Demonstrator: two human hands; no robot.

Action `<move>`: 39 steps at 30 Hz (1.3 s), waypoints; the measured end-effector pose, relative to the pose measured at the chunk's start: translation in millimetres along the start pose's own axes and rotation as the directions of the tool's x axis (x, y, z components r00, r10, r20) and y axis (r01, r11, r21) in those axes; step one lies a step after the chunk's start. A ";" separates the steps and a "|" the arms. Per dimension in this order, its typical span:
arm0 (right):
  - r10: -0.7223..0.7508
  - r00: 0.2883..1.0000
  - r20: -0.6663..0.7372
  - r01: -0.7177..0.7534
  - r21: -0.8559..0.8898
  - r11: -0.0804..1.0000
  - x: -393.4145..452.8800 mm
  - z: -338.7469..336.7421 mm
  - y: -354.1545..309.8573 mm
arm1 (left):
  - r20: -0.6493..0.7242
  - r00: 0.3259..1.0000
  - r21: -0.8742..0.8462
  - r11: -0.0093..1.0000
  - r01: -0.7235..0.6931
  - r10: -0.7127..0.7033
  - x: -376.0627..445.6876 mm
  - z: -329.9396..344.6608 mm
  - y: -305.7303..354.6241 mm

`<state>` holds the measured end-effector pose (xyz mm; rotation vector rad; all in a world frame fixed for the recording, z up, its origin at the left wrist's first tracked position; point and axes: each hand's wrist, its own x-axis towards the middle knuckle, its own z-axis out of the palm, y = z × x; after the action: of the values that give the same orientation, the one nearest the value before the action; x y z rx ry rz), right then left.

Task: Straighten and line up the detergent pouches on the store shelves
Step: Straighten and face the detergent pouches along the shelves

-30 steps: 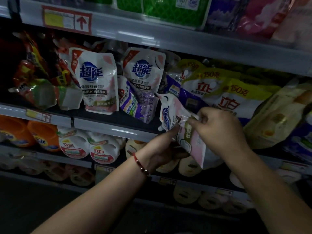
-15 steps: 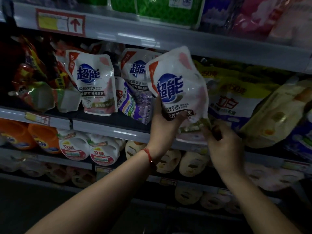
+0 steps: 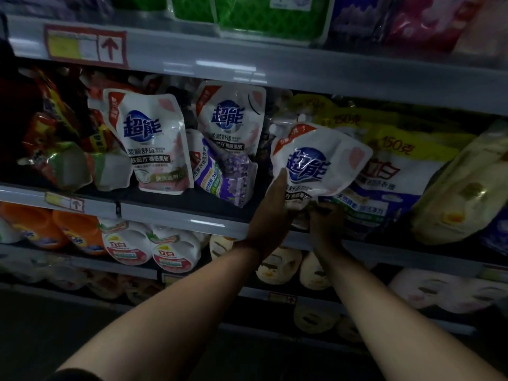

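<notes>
A white and pink detergent pouch [image 3: 320, 160] with a blue logo stands tilted on the middle shelf [image 3: 176, 215], its spout up and to the left. My left hand [image 3: 272, 210] grips its lower left edge. My right hand [image 3: 325, 218] holds its bottom from below. Two matching pouches stand further left: one [image 3: 149, 141] upright at the front, one [image 3: 233, 119] behind a purple pouch [image 3: 222, 171] that leans to the left.
Yellow and blue pouches [image 3: 390, 171] lie stacked just right of the held one, with a pale yellow bag [image 3: 461, 193] beyond. Red and green pouches [image 3: 57, 144] lie jumbled at the far left. Orange and white bottles [image 3: 126, 243] fill the shelf below.
The pouch was folded between both hands in front of the shelf, then raised and turned label forward. It has since come down and to the right onto the shelf, tilted.
</notes>
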<state>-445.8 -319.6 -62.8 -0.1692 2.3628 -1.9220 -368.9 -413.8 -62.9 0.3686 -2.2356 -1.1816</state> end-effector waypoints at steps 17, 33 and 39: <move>-0.216 0.657 0.722 0.731 -0.543 0.413 -86.5 -18.1 -64.8 | 0.052 0.997 0.660 0.751 0.012 -0.062 -58.1 -96.2 -14.8; -0.229 0.596 0.770 0.801 -0.549 0.238 -63.6 123.0 -88.0 | -0.116 0.976 0.782 0.589 0.204 -0.184 -74.0 -185.2 -25.7; -0.357 0.711 0.606 0.691 -0.696 0.195 -64.8 161.5 -78.5 | -0.122 0.965 0.782 0.576 0.237 -0.232 -72.9 -194.1 -23.2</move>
<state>-356.7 -482.7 -18.7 -1.4445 2.9847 -0.2394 -193.9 -519.9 -22.7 1.0458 -2.6574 -0.1770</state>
